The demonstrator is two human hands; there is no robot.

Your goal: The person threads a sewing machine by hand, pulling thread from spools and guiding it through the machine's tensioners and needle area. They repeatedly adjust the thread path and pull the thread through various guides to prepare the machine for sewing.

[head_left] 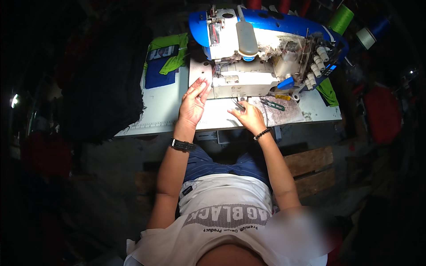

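Note:
A blue and white overlock sewing machine [243, 89] stands on the white table, its front toward me. My left hand [193, 106] is raised beside the left end of its base, palm partly turned up, fingers stretched out with nothing visible in them. In front of the base, my right hand [250, 117] is low over the table edge, thumb and forefinger apart. By its fingertips is a thin dark metal piece [238, 103], too small to name; whether the fingers touch it is unclear. Green-handled thread snips [274, 105] lie just right of that hand.
A yellow-handled tool [282, 97] lies against the base. Left of the machine, a phone [163, 52] rests on green and blue cloth [160, 75]. A dark fabric pile [106, 80] borders the table [155, 113] on the left. Thread cones [341, 20] stand at the back right.

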